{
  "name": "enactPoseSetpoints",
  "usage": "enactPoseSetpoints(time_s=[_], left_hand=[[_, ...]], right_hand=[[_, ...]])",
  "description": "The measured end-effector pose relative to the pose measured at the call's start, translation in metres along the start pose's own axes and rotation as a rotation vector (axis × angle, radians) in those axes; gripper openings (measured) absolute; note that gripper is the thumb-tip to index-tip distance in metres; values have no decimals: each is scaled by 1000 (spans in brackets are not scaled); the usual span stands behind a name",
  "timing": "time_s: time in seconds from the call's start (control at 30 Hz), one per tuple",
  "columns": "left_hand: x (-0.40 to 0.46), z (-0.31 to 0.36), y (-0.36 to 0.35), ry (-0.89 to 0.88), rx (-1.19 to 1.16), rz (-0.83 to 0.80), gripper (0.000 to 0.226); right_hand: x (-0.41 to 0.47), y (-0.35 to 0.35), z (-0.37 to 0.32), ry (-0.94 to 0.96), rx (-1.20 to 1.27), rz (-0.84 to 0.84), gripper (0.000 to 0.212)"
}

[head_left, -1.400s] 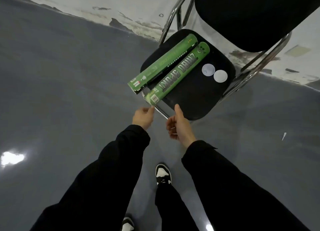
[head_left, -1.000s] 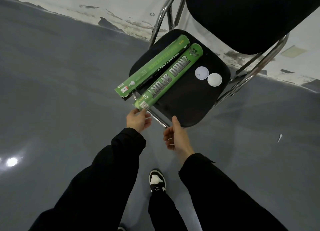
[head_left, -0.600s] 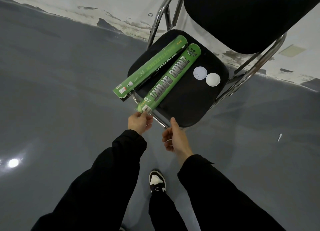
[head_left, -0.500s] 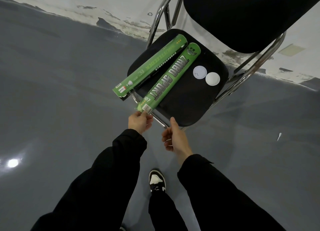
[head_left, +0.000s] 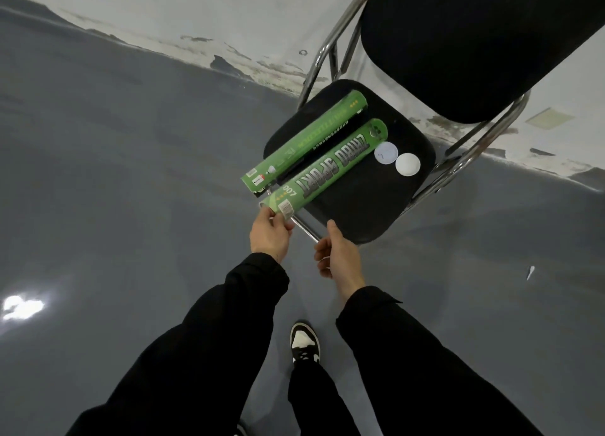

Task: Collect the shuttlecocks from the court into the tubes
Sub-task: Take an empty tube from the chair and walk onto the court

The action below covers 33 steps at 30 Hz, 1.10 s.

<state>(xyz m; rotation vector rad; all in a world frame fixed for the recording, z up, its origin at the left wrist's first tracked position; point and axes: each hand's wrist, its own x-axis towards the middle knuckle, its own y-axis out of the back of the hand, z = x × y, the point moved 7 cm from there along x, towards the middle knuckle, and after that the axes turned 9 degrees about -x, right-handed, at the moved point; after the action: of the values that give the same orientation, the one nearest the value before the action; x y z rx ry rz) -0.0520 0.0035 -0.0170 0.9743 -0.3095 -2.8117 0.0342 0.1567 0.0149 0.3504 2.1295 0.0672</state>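
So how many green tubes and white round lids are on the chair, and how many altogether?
Green tubes: 2 — one behind, one held by the left hand
White round lids: 2 — and
Total: 4

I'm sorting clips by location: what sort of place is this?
Probably an indoor sports hall, at the edge of a badminton court: a glossy grey floor meets a scuffed wall, and two green shuttlecock tubes lie on a folding chair.

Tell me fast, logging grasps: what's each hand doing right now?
Left hand: closed on the near end of the lettered green tube.
Right hand: open, holding nothing, beside the chair seat.
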Motion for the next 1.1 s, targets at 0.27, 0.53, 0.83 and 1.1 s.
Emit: enactPoseSetpoints(time_s=[0.27, 0.53, 0.83, 1.1], left_hand=[[-55, 79, 58, -199, 284, -44, 13], [-124, 171, 102, -430, 545, -65, 12], [-227, 206, 186, -611, 636, 7, 17], [-366, 131, 336, -759, 412, 186, 27]], right_hand=[[-69, 4, -75, 435, -409, 113, 12], [-155, 2, -148, 780, -954, 316, 73], [-237, -60, -150, 968, -1081, 217, 95], [-342, -157, -55, 909, -904, -129, 63]])
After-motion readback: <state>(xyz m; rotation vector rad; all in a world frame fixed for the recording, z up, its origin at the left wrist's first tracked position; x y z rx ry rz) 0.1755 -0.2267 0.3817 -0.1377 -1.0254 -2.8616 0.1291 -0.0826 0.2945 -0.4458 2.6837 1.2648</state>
